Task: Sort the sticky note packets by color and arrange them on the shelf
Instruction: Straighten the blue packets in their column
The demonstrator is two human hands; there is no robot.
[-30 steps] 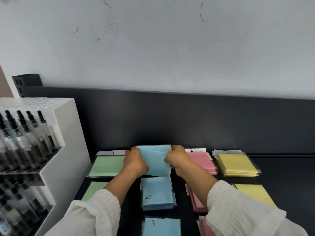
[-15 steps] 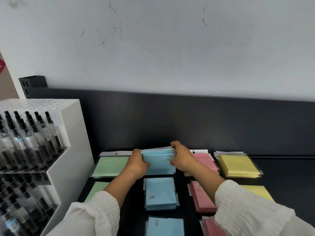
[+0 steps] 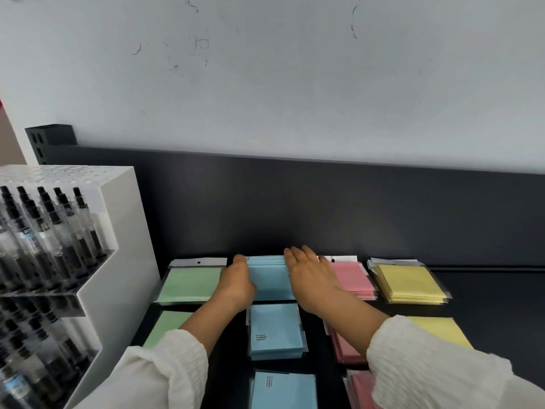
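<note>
Sticky note packets lie in colour columns on the black shelf (image 3: pixel 489 308): green (image 3: pixel 190 283), blue, pink (image 3: pixel 351 278) and yellow (image 3: pixel 408 283). The back blue stack (image 3: pixel 269 280) lies flat between my hands. My left hand (image 3: pixel 236 286) rests against its left edge, fingers pointing to the back wall. Over the stack's right edge lies my right hand (image 3: pixel 312 280), fingers straight. Closer to me in the same column are another blue stack (image 3: pixel 275 329) and a third blue stack (image 3: pixel 283 391).
A white display rack of pens (image 3: pixel 59 246) stands at the left, close to the green packets. A dark back panel (image 3: pixel 324 208) rises behind the shelf. More green (image 3: pixel 165 329), pink (image 3: pixel 342 346) and yellow (image 3: pixel 436 329) packets lie in the nearer rows.
The blue stack, held tilted up between both hands a second ago, now lies flat in the back row. My fingers have loosened from gripping it to lying along its edges.
</note>
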